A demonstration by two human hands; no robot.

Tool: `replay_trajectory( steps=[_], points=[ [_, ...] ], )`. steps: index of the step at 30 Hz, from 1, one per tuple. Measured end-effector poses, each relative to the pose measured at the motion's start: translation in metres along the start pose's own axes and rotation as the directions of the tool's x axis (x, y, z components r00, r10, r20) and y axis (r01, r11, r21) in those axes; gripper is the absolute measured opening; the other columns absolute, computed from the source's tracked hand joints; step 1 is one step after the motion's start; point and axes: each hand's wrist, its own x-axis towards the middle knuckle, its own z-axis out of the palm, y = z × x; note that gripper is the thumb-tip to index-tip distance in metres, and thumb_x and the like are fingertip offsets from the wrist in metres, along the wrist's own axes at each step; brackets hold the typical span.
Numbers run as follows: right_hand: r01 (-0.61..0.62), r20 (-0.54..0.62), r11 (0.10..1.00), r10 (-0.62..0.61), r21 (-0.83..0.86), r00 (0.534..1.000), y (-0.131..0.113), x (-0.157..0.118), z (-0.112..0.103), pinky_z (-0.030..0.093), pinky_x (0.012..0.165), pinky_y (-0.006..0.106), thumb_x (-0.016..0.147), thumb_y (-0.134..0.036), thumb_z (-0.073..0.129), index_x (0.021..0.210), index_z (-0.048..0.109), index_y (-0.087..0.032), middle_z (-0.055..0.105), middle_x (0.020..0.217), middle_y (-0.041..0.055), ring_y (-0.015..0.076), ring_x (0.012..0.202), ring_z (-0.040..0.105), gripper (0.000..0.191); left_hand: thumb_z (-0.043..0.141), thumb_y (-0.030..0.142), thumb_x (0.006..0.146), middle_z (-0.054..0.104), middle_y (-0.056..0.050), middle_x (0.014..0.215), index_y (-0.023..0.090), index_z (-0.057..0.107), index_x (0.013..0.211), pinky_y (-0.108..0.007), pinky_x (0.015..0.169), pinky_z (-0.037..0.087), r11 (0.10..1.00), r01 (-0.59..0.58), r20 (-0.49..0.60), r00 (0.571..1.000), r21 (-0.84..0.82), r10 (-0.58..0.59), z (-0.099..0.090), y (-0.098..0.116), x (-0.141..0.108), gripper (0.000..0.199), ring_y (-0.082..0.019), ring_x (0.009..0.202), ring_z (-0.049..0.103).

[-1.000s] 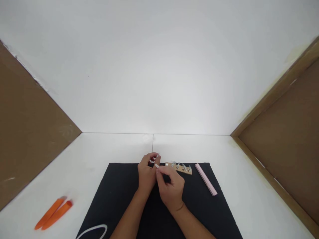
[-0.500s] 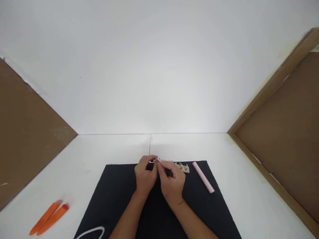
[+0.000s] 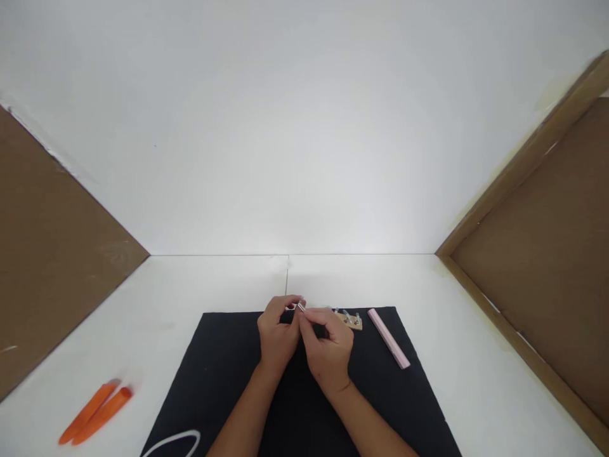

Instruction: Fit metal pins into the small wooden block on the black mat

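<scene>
Both my hands meet over the far part of a black mat [image 3: 223,374]. Between their fingertips is a small silver metal cylinder [image 3: 301,307], too small to name more closely. My left hand [image 3: 278,333] is closed, thumb and forefinger pinching at the cylinder's far left end. My right hand [image 3: 329,346] pinches its near right end with thumb and forefinger. Just behind the right hand lies a small tan wooden piece [image 3: 353,322] bearing several clear and metal bits, partly hidden by that hand.
A pink bar-shaped case [image 3: 389,338] lies slanted on the mat's right side. Two orange carrot-shaped pieces [image 3: 95,412] rest on the white table [image 3: 162,324] at left. A white cord loop [image 3: 178,438] is at the near left. Brown panels [image 3: 52,254] flank a white back wall [image 3: 290,127].
The right fingertips and the silver cylinder have shifted very slightly to the left. Both hands keep their pinch, and the view has moved a little.
</scene>
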Motion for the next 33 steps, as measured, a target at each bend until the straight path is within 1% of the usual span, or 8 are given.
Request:
replay_trajectory(
  steps=[2,6,13,17,20,23,27,33],
  points=[
    [-0.033,-0.015,0.999,0.033,-0.019,0.999,0.0007,0.0017,-0.0005,0.057,0.071,0.032,0.082,-0.014,0.065,0.081,0.071,-0.02,0.073,0.078,0.0039,0.0179,0.073,0.069,0.01,0.06,0.023,0.083,0.071,-0.002,0.08,0.02,0.069,0.086,-0.028,0.07,0.053,1.0,-0.015,0.0,1.0,0.008,0.015,-0.0008,0.0005,0.0002,0.01,-0.015,0.071,0.063],
    [-0.081,-0.028,0.996,0.08,-0.031,0.996,-0.0011,0.0023,0.0,0.057,0.069,0.031,0.082,-0.016,0.065,0.08,0.072,-0.021,0.073,0.076,0.0035,0.0176,0.07,0.068,0.008,0.061,0.026,0.083,0.071,-0.002,0.08,0.02,0.07,0.087,-0.028,0.07,0.053,1.0,0.0,-0.005,1.0,0.015,0.0,-0.0005,-0.0002,-0.0002,0.011,-0.015,0.071,0.063],
    [-0.025,0.01,0.999,0.024,0.021,1.0,-0.0067,-0.0025,0.0022,0.057,0.073,0.033,0.082,-0.013,0.063,0.08,0.07,-0.021,0.073,0.078,0.0036,0.0182,0.073,0.069,0.011,0.064,0.033,0.084,0.07,-0.001,0.077,0.02,0.071,0.088,-0.027,0.067,0.054,0.996,0.091,-0.02,0.996,0.01,-0.091,0.0008,-0.0014,0.0006,0.016,-0.014,0.068,0.062],
    [-0.005,0.002,1.0,0.005,-0.011,1.0,-0.0066,0.0,0.0008,0.058,0.072,0.032,0.082,-0.012,0.062,0.084,0.072,-0.021,0.074,0.08,0.0039,0.0183,0.074,0.07,0.013,0.064,0.03,0.083,0.07,-0.001,0.077,0.019,0.071,0.087,-0.027,0.066,0.054,0.999,0.047,-0.024,0.999,0.013,-0.047,0.0,-0.001,0.0014,0.013,-0.014,0.067,0.062],
    [-0.027,-0.011,0.999,0.026,-0.046,1.0,-0.0051,0.0027,-0.0004,0.058,0.072,0.031,0.083,-0.014,0.062,0.086,0.073,-0.021,0.075,0.082,0.0041,0.0182,0.074,0.071,0.014,0.062,0.027,0.084,0.071,-0.002,0.079,0.019,0.071,0.087,-0.027,0.068,0.053,1.0,-0.012,-0.011,1.0,0.011,0.012,-0.0007,-0.0001,0.0009,0.012,-0.014,0.069,0.063],
    [-0.06,-0.026,0.997,0.059,-0.042,0.998,-0.0036,0.0045,-0.0006,0.059,0.069,0.029,0.083,-0.015,0.063,0.085,0.074,-0.021,0.075,0.08,0.0038,0.0174,0.071,0.07,0.012,0.06,0.028,0.086,0.07,-0.002,0.078,0.019,0.07,0.087,-0.028,0.068,0.053,0.999,-0.048,-0.006,0.999,0.024,0.048,-0.0013,0.0014,0.0005,0.013,-0.015,0.07,0.063],
    [-0.082,-0.033,0.996,0.081,-0.02,0.996,-0.0028,0.0037,0.0,0.059,0.067,0.029,0.083,-0.015,0.063,0.085,0.074,-0.02,0.075,0.079,0.0038,0.0173,0.07,0.07,0.011,0.06,0.028,0.086,0.07,-0.002,0.078,0.02,0.07,0.087,-0.028,0.068,0.054,0.998,-0.05,-0.011,0.999,0.03,0.05,-0.0013,0.0024,0.0012,0.013,-0.015,0.069,0.064],
    [-0.019,0.017,1.0,0.019,-0.014,1.0,-0.003,0.0006,-0.0008,0.057,0.069,0.03,0.082,-0.013,0.062,0.081,0.072,-0.021,0.073,0.076,0.0032,0.0174,0.07,0.069,0.012,0.062,0.028,0.085,0.071,-0.002,0.078,0.02,0.07,0.087,-0.028,0.068,0.055,1.0,-0.001,-0.022,1.0,0.014,0.001,0.0008,-0.0018,0.0003,0.012,-0.015,0.069,0.063]
  ],
)
